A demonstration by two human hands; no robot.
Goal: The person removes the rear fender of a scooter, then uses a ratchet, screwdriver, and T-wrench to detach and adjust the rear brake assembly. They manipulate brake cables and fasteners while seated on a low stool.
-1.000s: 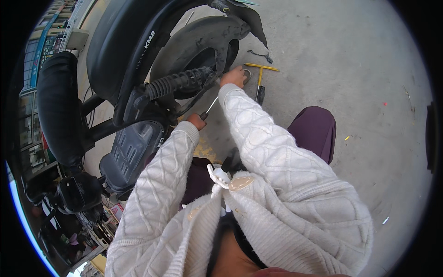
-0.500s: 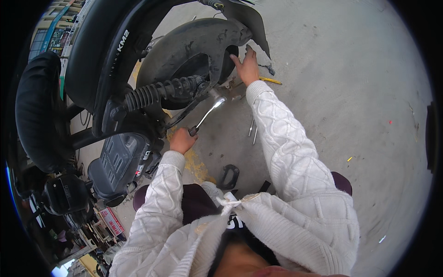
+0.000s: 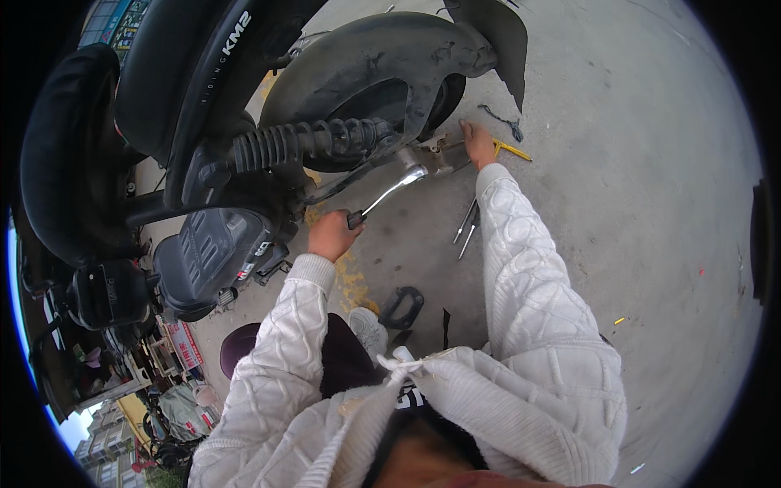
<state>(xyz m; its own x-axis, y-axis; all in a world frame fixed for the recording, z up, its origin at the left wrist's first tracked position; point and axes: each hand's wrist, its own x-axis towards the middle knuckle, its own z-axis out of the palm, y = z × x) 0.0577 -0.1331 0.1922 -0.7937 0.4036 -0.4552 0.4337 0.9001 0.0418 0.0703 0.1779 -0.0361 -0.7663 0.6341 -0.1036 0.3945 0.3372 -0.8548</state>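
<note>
Grey ground [image 3: 651, 203] — yellow tool [image 3: 513, 152], metal rods [image 3: 467, 242], black looped part [image 3: 416, 304] — yellow scrap [image 3: 619, 320].

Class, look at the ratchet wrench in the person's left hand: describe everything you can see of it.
The ratchet wrench has a dark grip, a slim, shiny silver shaft that looks like metal, and a rounded head. The left hand closes around the grip, leaving its shaft end showing. The tool slants up and rightward in the picture, its head below and right of the shock absorber; what the head engages is unclear.
</note>
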